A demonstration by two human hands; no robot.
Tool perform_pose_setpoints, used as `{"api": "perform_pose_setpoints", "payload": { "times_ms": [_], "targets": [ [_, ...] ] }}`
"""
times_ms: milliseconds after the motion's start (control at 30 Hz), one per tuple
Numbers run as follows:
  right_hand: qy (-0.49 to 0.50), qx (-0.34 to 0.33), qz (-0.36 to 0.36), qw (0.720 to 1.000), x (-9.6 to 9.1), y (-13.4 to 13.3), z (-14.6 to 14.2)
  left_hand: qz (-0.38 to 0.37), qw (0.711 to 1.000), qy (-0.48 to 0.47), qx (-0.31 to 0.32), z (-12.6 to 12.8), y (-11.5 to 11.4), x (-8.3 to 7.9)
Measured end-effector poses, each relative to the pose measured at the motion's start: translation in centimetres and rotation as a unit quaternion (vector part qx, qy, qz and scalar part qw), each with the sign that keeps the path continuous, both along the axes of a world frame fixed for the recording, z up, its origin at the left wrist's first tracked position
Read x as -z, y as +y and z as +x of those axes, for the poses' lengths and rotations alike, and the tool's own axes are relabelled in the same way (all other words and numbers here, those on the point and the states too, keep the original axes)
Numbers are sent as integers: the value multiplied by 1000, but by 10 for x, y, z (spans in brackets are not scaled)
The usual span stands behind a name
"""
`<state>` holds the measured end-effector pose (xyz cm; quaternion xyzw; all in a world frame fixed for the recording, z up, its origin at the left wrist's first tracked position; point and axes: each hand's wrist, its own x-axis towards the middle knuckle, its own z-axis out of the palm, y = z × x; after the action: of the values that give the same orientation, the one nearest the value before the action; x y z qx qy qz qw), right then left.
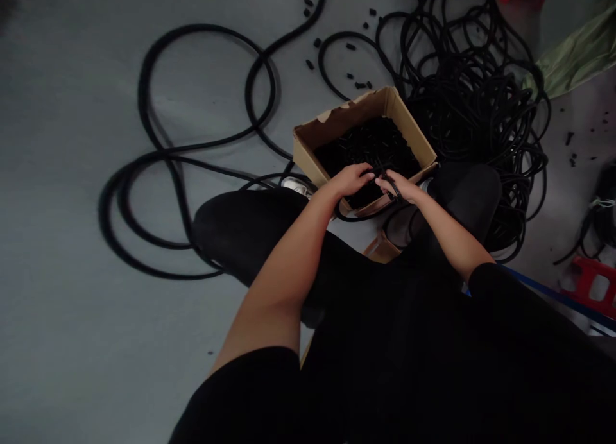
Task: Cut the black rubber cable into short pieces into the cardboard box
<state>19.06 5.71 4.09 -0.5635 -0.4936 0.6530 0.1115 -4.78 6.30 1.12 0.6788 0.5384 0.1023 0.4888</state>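
Two bare forearms reach forward from a seated person in dark clothing, and both hands sit close together, fingertips almost meeting, above the near rim of a cardboard box [346, 120]. The right hand [399, 187] is closed around a loop of black cord [392, 187], which runs across to the left hand [349, 179]. The left hand's fingers curl toward the cord, but whether they grip it is impossible to tell.

There is one box, at 12 o'clock from the hands, its torn flap edges standing open and its inside filled with coiled black cord. Two dark-clad knees flank the hands: the left knee [245, 232] at 9 o'clock and the right knee [466, 200] at 3 o'clock.

On the grey floor [72, 239], one large heap of tangled black cable [471, 110] lies at 2 o'clock, touching the box. Long black cable loops [187, 155] sprawl at 10 o'clock. Around a dozen short black pieces [350, 46] are scattered at 12 o'clock, and a few more [571, 149] at 3 o'clock. One red plastic stool [591, 283] stands at 4 o'clock, and one pale green sack [572, 52] at 2 o'clock.
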Motion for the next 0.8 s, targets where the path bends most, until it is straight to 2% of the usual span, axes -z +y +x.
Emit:
{"api": "perform_pose_setpoints", "payload": {
  "times_ms": [200, 433, 600, 800],
  "targets": [
    [5, 1, -41, 999, -1, 0, 1, 14, 1000, 17, 15, 1, -3, 2],
    [16, 49, -74, 996, -10, -2, -4, 44, 999, -1, 1, -1, -3, 11],
    [3, 48, -68, 997, -14, -2, -6, 41, 999, 6, 14, -3, -3, 9],
    [-11, 40, -63, 997, -14, -5, -7, 22, 1000, 15, -14, -4, -2, 5]
  ]
}}
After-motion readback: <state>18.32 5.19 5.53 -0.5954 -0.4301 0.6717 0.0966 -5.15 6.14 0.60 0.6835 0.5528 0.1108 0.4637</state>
